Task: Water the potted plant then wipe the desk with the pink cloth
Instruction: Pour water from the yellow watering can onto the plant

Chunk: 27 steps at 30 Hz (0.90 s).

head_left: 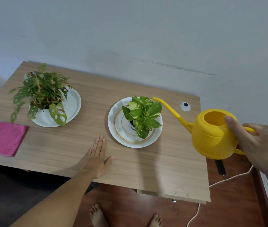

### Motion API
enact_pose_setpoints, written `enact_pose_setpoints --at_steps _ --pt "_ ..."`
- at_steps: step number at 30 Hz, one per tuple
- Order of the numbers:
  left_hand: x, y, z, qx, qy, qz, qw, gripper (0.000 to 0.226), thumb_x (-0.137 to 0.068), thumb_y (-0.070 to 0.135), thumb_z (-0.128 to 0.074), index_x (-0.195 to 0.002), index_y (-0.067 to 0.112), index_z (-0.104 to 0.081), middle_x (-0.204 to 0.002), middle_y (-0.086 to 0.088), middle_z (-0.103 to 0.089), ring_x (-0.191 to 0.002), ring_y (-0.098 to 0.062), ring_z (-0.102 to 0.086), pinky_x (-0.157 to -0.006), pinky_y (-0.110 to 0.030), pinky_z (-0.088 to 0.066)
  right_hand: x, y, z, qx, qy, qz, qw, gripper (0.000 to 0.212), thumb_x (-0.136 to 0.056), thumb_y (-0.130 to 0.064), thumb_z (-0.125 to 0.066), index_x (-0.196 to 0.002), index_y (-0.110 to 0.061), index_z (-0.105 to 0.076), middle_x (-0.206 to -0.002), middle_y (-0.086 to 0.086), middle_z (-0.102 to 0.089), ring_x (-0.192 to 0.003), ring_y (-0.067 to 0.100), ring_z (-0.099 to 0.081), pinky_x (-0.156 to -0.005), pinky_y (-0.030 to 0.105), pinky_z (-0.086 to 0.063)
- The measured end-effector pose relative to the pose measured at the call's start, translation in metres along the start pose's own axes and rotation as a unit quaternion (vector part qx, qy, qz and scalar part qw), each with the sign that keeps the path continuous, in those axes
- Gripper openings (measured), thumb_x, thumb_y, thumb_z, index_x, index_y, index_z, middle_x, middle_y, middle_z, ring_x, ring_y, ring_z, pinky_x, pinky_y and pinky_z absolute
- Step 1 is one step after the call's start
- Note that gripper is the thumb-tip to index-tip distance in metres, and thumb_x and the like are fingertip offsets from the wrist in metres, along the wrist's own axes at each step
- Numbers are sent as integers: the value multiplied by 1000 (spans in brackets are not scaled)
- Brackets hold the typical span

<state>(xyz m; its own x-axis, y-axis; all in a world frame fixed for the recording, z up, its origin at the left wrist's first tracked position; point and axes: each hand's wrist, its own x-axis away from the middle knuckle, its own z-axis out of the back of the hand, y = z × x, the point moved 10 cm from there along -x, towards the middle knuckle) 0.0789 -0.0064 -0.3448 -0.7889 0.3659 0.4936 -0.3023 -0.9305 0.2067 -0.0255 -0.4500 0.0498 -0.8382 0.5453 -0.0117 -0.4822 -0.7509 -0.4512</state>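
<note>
My right hand (259,143) grips the handle of a yellow watering can (212,135), thumb on its rim. The can is lifted at the desk's right side, and its long spout tip sits at the upper right edge of a small green-and-yellow potted plant (142,115). That plant stands on a white plate with gold rings (123,141) at mid desk. My left hand (97,158) lies flat and open on the wooden desk (81,141), just left of the plate. A folded pink cloth (5,138) lies at the desk's left front edge.
A second, larger plant with holed leaves (43,92) stands on a white plate (73,102) at the back left. A white cable grommet (185,106) sits at the back right. Water drops (179,189) lie near the front right corner. A white cord (228,179) runs across the floor.
</note>
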Motion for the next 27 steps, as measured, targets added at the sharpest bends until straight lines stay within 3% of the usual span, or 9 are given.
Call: enact_pose_setpoints --at_steps 5,8,9,10,12,16,19,24,27 --pt "0 -1 -1 10 14 -10 1000 95 -111 72 -13 -169 9 29 -176 -4 42 -168 -20 32 -141 -40 9 15 -20 -12 -25 -17 17 999 115 -76 -104 -42 -65 9 -56 -57 31 -57 -55 36 -51 -55 37 -41" --pt "-1 -3 -2 4 25 -14 1000 96 -108 74 -7 -169 8 28 -177 -5 41 -169 -21 30 -141 -41 8 35 -28 -15 -59 -44 15 997 92 -74 -109 -42 -64 -22 -70 -48 1 -61 -46 17 -58 -48 23 -44" --pt "-1 -4 -3 0 24 -14 1000 96 -107 74 -5 -169 8 28 -177 -5 41 -169 -21 30 -141 -40 7 42 -31 -15 -47 -41 28 998 80 -76 -108 -41 -63 -35 -71 -49 -1 -62 -46 17 -62 -50 23 -47" --pt "-1 -5 -3 -3 24 -14 1000 96 -107 74 -5 -169 8 28 -177 -6 41 -169 -21 30 -142 -40 7 46 -30 -14 -41 -29 38 998 78 -79 -106 -41 -62 -35 -70 -49 4 -62 -51 29 -66 -56 31 -50" --pt "-1 -4 -1 -4 30 -21 999 96 -107 74 -4 -169 8 29 -177 -6 41 -169 -21 30 -142 -41 6 55 -14 -15 -40 -2 16 999 93 -81 -104 -38 -54 -17 -59 -50 18 -59 -55 39 -62 -67 44 -47" --pt "-2 -8 -3 -8 33 -32 999 96 -108 74 -8 -171 8 24 -178 -6 38 -169 -21 28 -141 -39 7 77 13 -23 -38 -10 -24 999 122 -75 -114 -30 -64 3 -64 -53 24 -58 -63 35 -60 -63 40 -47" --pt "-4 -11 -4 -17 28 -39 999 98 -107 76 -7 -173 9 19 -179 -6 36 -170 -20 27 -137 -37 11 95 36 -25 -60 -3 -95 994 132 -65 -118 -33 -71 9 -69 -59 30 -61 -63 44 -62 -63 44 -45" --pt "-2 -9 2 -20 10 -52 998 95 -109 73 -7 -170 9 25 -178 -8 40 -169 -22 29 -141 -40 8 123 52 -37 -137 47 -195 970 118 -63 -115 -47 -73 -1 -73 -58 15 -71 -73 52 -73 -61 51 -51" --pt "-2 -10 0 -18 -1 -48 999 95 -109 73 -7 -170 8 27 -177 -6 42 -168 -21 31 -142 -42 6 134 51 -57 -201 58 -225 952 94 -71 -108 -57 -85 -19 -81 -62 13 -77 -80 50 -78 -73 60 -65"
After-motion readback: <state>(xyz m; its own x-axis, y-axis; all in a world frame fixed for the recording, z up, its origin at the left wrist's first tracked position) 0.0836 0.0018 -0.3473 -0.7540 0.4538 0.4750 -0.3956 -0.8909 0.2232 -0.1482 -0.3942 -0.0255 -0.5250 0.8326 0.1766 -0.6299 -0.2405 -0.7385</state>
